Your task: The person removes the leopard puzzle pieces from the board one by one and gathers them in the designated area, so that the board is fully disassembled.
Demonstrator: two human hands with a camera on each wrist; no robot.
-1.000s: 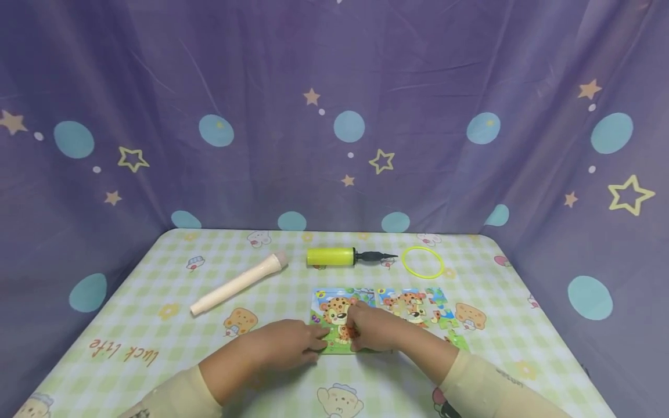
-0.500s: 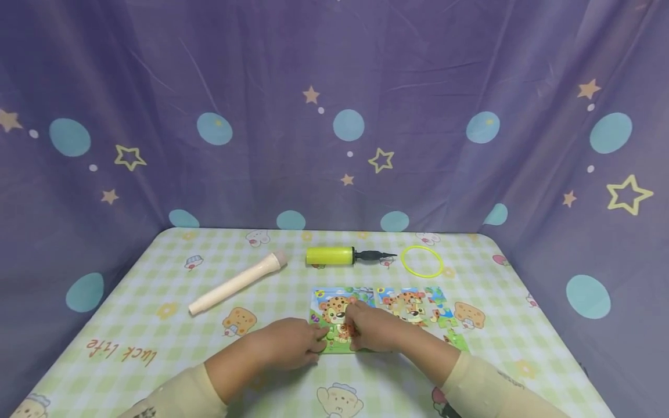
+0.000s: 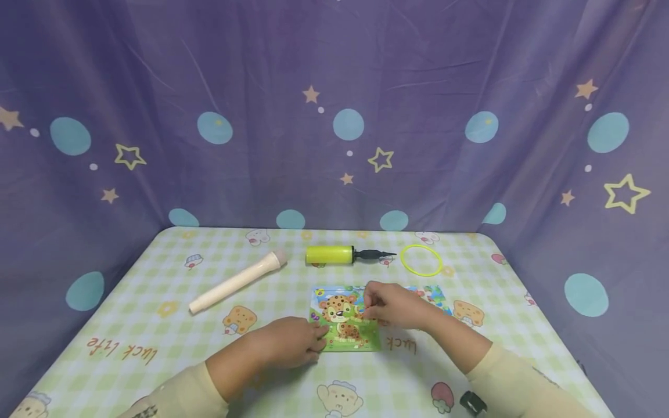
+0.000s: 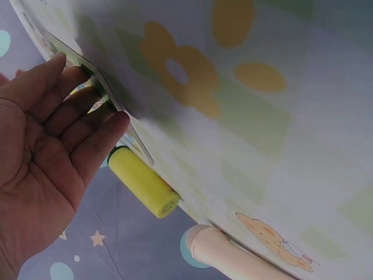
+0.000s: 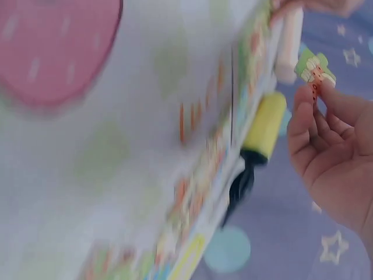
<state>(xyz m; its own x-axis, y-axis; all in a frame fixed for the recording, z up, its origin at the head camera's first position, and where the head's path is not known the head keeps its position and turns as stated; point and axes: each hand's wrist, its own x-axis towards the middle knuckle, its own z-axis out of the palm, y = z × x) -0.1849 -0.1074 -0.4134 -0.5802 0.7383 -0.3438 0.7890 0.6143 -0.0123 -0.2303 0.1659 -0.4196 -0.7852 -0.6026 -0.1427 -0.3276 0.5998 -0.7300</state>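
Observation:
My right hand (image 3: pixel 399 305) is raised over the right side of the puzzle board (image 3: pixel 355 343), pinching a puzzle piece (image 5: pixel 316 70) between thumb and fingertips. Green and spotted orange print shows on the piece in the right wrist view. On the board is a spotted leopard cub on grass. My left hand (image 3: pixel 292 342) rests at the board's lower left edge, and its fingers (image 4: pixel 96 131) are loosely extended against that edge in the left wrist view. Loose puzzle pieces (image 3: pixel 438 295) lie right of the board, partly hidden by my right hand and forearm.
Behind the board lie a yellow hand pump (image 3: pixel 329 255) with a black nozzle and a yellow ring (image 3: pixel 421 260). A pale toy microphone (image 3: pixel 237 283) lies at the left. Near my right sleeve sits a small black object (image 3: pixel 473 402). A purple curtain (image 3: pixel 251 174) surrounds the table.
My right hand has lifted from the board's lower middle and moved up and right with a puzzle piece. More of the board's lower right now shows. The left hand has stayed in place.

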